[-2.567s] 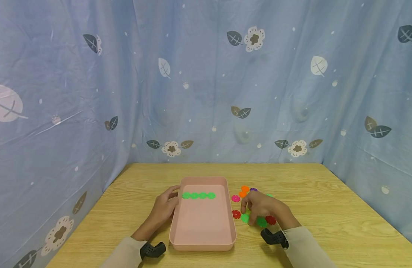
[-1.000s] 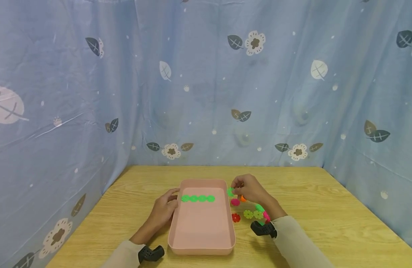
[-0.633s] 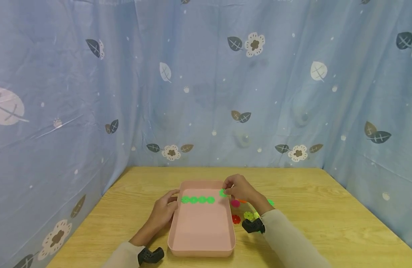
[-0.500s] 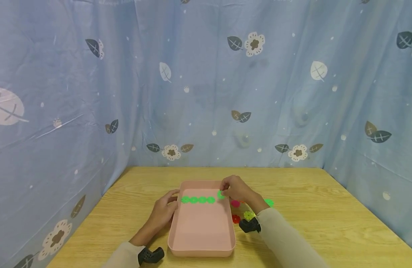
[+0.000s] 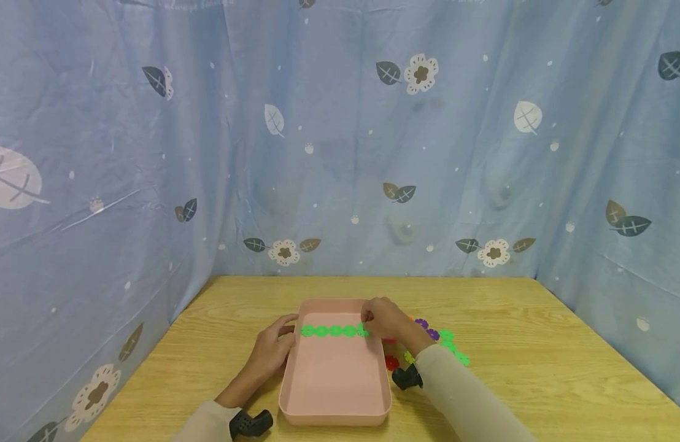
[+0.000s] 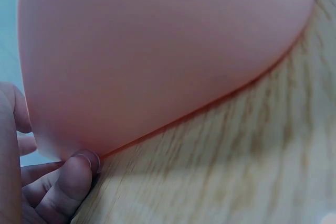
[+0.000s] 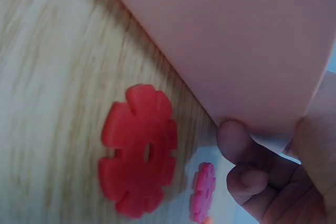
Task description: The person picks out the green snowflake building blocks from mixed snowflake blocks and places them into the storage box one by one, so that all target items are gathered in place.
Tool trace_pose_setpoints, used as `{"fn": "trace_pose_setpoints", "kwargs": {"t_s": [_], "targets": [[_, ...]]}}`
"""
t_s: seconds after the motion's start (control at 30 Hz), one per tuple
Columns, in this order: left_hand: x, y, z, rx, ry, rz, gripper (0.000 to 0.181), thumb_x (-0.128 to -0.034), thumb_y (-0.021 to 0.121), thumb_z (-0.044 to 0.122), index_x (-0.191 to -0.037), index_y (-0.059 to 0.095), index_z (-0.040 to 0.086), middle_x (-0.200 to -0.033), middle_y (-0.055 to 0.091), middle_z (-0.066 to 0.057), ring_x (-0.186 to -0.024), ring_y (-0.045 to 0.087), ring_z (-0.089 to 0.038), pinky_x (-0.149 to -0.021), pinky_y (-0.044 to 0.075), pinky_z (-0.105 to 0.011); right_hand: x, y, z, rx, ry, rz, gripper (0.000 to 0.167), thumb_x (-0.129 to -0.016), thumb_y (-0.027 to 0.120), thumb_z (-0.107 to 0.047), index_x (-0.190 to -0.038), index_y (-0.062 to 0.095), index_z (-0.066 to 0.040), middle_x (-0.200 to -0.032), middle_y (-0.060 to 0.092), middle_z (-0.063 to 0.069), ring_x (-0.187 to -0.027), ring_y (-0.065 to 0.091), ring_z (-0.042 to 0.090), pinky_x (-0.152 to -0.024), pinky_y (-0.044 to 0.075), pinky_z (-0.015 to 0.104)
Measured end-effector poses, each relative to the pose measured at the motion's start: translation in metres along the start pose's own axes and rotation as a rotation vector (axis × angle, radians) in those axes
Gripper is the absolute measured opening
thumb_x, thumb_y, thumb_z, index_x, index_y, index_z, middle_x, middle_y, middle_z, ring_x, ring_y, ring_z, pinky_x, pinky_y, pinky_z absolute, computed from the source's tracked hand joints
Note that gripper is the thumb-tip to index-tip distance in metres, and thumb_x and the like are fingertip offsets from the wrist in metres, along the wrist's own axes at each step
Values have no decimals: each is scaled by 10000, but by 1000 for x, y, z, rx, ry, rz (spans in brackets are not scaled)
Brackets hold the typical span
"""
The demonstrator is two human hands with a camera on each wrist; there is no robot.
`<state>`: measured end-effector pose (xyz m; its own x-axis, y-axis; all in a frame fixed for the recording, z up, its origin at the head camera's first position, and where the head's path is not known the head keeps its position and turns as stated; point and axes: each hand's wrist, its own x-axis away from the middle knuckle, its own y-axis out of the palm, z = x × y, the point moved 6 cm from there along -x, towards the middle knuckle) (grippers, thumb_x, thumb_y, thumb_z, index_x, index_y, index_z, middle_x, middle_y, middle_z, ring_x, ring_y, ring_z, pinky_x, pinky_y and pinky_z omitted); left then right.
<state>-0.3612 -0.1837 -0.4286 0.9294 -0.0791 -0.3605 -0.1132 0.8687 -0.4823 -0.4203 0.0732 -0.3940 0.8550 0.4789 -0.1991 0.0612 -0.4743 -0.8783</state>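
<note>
Left hand point(image 5: 270, 350): fingers loosely bent, thumb apart from index finger. Right hand point(image 5: 385, 320): palm down, fingers curled, thumb and index in a pinch. Left forearm point(image 5: 204, 423) and right forearm point(image 5: 469, 399) slant inward.

The right hand point(image 5: 385, 317) has moved from the scattered flower-shaped discs on the tabletop point(image 5: 500, 313), across the right rim of the pink tray point(image 5: 334, 383), and down toward the row inside. The green disc point(image 5: 363, 330) pinched in its fingers, raised and apart from the row about half a second ago, now stands at the right end of the four green discs point(image 5: 335, 331). The wrist and sleeve point(image 5: 461, 390) have swung leftward: the pink disc point(image 7: 202, 192) and yellow-green discs point(image 5: 409, 356) are now mostly covered, while two purple discs point(image 5: 432, 334) and more loose green discs point(image 5: 447, 336) have come into view.
</note>
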Motion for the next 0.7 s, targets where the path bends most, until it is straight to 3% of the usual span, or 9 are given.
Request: {"fn": "trace_pose_setpoints", "kwargs": {"t_s": [0.17,0.23,0.33,0.4,0.57,0.7], "targets": [[1,1,1,-2,7,-3,468,-962,507,130,-1424,582,108,-1191,719,-129,-1060,697,-291,-867,544,-437,-2,0,-3,78,-8,5,182,-866,657,23,-749,583,-96,-710,462,-36,-665,404,135,-633,394,322],[1,1,1,5,9,-16,473,-959,504,124,-1425,577,95,-1194,717,-143,-964,718,-268,-788,553,-387,-1,0,-4,100,10,0,212,-870,641,26,-736,545,-108,-707,423,-21,-676,368,156,-642,368,338],[0,2,3,33,2,-37,487,-955,492,116,-1435,560,81,-1214,703,-180,-749,715,-227,-644,529,-317,-1,0,-4,126,47,-8,203,-897,655,-7,-757,567,-125,-748,487,-11,-729,416,178,-687,408,368],[0,1,4,42,-1,-41,492,-953,487,115,-1440,556,83,-1223,698,-190,-714,707,-205,-624,514,-303,-1,0,-4,140,54,-7,168,-911,676,-39,-785,606,-126,-798,555,0,-769,469,191,-729,446,393],[0,0,3,20,8,-16,482,-951,504,120,-1428,575,96,-1199,717,-154,-1000,712,-237,-816,530,-381,-2,0,-5,154,45,3,128,-879,696,-31,-789,652,-109,-824,617,8,-759,539,192,-749,505,417],[1,1,1,13,9,-10,481,-950,507,122,-1425,577,91,-1194,720,-142,-1055,699,-285,-855,532,-428,-2,1,-6,154,51,-1,141,-874,720,-48,-774,658,-125,-817,622,-12,-759,555,182,-755,516,417]]}}
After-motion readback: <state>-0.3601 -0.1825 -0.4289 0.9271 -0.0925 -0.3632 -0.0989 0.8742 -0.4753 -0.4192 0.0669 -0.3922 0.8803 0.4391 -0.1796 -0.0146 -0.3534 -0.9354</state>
